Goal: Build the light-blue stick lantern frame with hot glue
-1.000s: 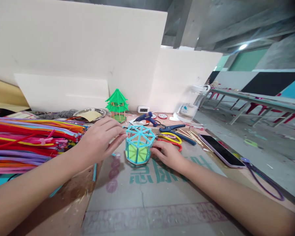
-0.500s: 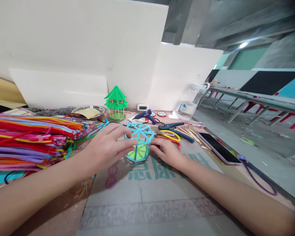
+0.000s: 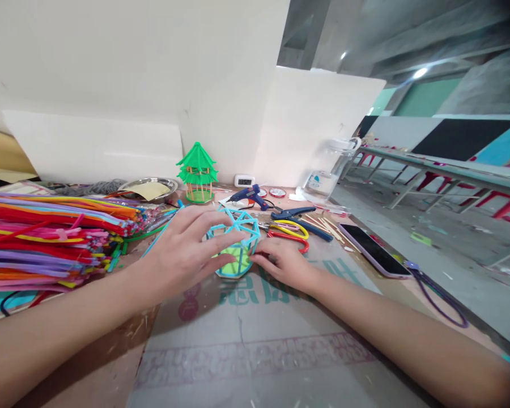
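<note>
Between my hands stands a small pavilion frame (image 3: 239, 229), with light-blue posts, a spoked top and a green floor. My left hand (image 3: 187, 243) reaches across its left front, the index fingertip at the upper front corner and the thumb lower, by the posts. Some far fingertips are hidden behind the frame. My right hand (image 3: 287, 263) rests on the sheet at the right side, thumb and bent fingers closed at a right-hand post. Behind stands a finished-looking green pavilion model (image 3: 198, 175) with a tiered roof.
Pipe cleaners (image 3: 46, 241) lie bundled at left, before a metal bowl (image 3: 170, 186). A glue gun (image 3: 249, 195), blue pliers (image 3: 300, 218), scissors (image 3: 295, 229) and thin sticks (image 3: 329, 229) lie behind and right. A phone (image 3: 374, 249) and water jug (image 3: 323, 175) are further right.
The view has shifted slightly. My left hand's index finger has moved up to the frame's top corner, and the frame seems turned a little. My right hand stays at its right side.
</note>
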A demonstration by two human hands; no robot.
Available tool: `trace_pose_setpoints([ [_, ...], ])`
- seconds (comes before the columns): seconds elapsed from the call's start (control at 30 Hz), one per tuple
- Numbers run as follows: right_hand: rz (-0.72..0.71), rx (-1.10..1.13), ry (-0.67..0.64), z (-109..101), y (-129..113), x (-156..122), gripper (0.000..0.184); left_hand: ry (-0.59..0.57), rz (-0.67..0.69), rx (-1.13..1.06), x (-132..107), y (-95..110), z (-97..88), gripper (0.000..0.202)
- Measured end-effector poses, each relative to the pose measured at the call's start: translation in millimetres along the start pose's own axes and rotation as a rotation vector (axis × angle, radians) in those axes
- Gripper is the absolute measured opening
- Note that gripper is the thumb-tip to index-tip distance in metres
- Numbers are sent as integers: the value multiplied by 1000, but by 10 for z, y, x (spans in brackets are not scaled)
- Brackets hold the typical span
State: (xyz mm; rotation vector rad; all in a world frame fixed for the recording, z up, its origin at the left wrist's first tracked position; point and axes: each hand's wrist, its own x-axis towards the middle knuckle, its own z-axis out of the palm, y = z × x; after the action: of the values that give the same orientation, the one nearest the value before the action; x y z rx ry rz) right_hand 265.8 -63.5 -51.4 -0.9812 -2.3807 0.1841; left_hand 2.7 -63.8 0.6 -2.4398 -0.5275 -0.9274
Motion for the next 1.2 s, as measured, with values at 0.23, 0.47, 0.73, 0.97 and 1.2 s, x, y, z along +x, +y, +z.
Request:
trace_pose_setpoints([
  [0.23, -7, -4, -5, 1, -3, 8, 20, -54, -16, -46, 14, 57, 23, 29],
  [0.47, -16, -26, -15, 0, -2, 7, 19, -49, -24, -59, 18, 54, 25, 25],
  [0.73, -12, -28, -27, 7, 8, 10, 21, -73, -89, -156, 95, 13, 0, 16],
  [0.97, -11, -22, -23, 0, 2, 12, 24, -130, -90, -206, 169, -3, -14, 25],
  [1.2, 74, 17, 12, 6, 15, 9, 18, -98, -195, -195, 193, -230, -104, 27],
])
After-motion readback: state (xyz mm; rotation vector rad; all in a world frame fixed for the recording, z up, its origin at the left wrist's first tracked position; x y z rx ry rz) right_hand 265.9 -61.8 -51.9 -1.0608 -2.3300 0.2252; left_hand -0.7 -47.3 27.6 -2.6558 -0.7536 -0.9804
